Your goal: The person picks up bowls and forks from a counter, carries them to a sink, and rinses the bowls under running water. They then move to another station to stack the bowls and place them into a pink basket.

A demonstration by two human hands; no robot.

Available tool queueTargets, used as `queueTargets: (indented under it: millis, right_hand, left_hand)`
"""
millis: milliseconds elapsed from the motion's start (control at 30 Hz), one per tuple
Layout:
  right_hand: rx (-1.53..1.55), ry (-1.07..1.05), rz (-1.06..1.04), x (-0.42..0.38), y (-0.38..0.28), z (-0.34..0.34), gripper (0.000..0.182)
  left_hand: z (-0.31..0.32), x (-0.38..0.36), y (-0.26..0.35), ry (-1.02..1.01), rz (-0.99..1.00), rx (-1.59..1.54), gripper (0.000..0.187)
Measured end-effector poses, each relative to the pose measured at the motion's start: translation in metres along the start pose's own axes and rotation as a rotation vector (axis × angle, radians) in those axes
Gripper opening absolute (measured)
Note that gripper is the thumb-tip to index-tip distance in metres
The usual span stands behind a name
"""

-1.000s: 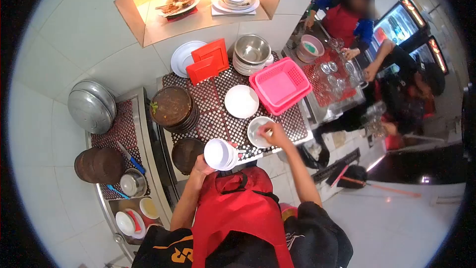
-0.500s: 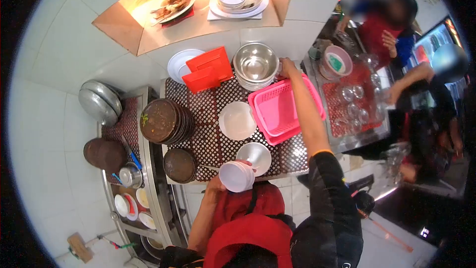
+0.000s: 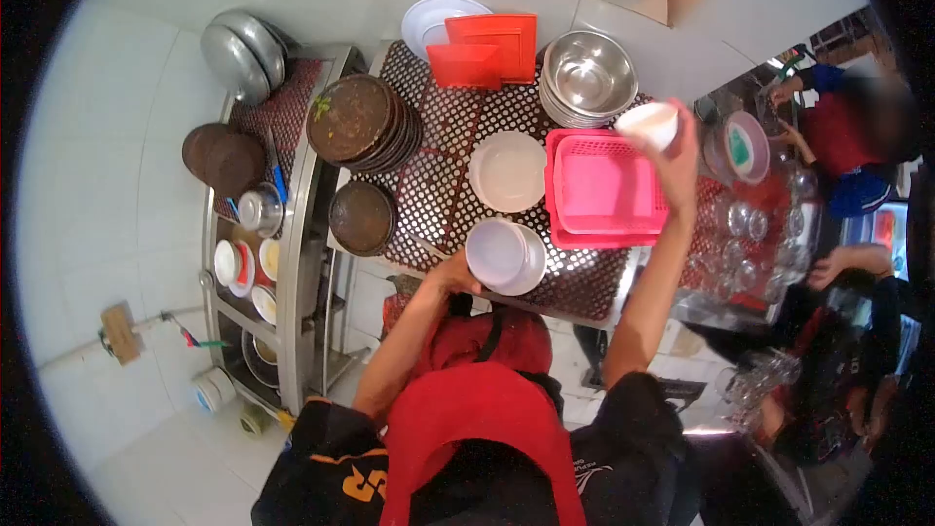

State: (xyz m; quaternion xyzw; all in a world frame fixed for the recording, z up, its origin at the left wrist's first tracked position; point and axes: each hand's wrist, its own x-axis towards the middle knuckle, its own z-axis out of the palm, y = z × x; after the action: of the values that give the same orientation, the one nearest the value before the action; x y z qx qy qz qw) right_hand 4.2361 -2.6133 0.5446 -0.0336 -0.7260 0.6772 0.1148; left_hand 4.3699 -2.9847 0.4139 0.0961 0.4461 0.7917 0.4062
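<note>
My left hand point(image 3: 456, 275) is closed on the rim of the white bowls point(image 3: 495, 253) near the table's front edge. A wider pale bowl point(image 3: 532, 271) sits partly beneath them. Over the right end of the pink baskets point(image 3: 609, 190), my right hand point(image 3: 679, 161) grips a small white bowl point(image 3: 648, 127), tilted and raised. Another white bowl point(image 3: 507, 171) rests on the perforated mat between my hands. Behind the baskets stands a stack of steel bowls point(image 3: 590, 75).
Dark round plates point(image 3: 358, 122) are stacked at left, with a smaller dark stack point(image 3: 361, 218) in front. Red trays point(image 3: 484, 51) lean by the wall. A steel rack point(image 3: 317, 166) flanks the table. At right, glasses point(image 3: 745, 222) stand on a counter, near co-workers' hands.
My right hand has come back from behind the pink baskets and now lifts a small white bowl. My left hand has set the white bowls lower, over the pale bowl. The view has shifted.
</note>
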Motion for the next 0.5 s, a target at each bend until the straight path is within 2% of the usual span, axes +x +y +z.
queueTargets:
  millis: [33,67,100,133,167,200,233,300,333,400,433,500]
  right_hand:
    - [-0.061,-0.081,-0.086,-0.022,-0.014,0.013,0.084]
    - [-0.163,-0.107,-0.153,-0.043,-0.035,0.034,0.086]
    - [0.043,-0.178,-0.103,-0.061,-0.021,0.051,0.089]
    - [0.059,-0.235,0.025,-0.082,-0.036,0.072,0.091]
    - [-0.015,-0.243,-0.107,-0.096,-0.025,0.092,0.092]
    - [-0.100,-0.313,-0.115,-0.103,-0.042,0.105,0.089]
    - [-0.067,-0.295,-0.126,-0.111,-0.028,0.117,0.090]
    - [-0.261,-0.291,-0.277,-0.114,-0.037,0.126,0.077]
    - [-0.266,-0.294,-0.285,-0.112,-0.030,0.127,0.077]
    - [-0.221,-0.426,-0.273,-0.113,-0.016,0.134,0.057]
    - [-0.220,-0.441,-0.275,-0.117,-0.019,0.138,0.057]
    - [-0.149,-0.422,-0.369,-0.117,-0.052,0.154,0.039]
  left_hand:
    - [-0.002,0.009,0.006,-0.009,0.016,0.093,0.107]
    - [0.001,0.019,0.007,0.003,-0.034,-0.055,0.105]
    - [0.001,0.028,0.013,-0.004,-0.025,-0.058,0.105]
    - [0.003,0.036,0.023,0.068,-0.041,0.128,0.104]
    - [0.008,0.044,0.034,0.139,-0.054,0.312,0.103]
    - [0.021,0.048,0.055,0.167,0.023,0.274,0.104]
    - [0.020,0.050,0.059,0.210,0.088,0.374,0.106]
    - [0.014,0.052,0.059,0.256,0.144,0.326,0.107]
    - [0.008,0.050,0.061,0.280,0.178,0.451,0.108]
    - [0.008,0.043,0.078,0.318,0.181,0.410,0.107]
    - [0.008,0.038,0.084,0.353,0.178,0.373,0.107]
    - [-0.002,0.032,0.085,0.408,0.243,0.378,0.102]
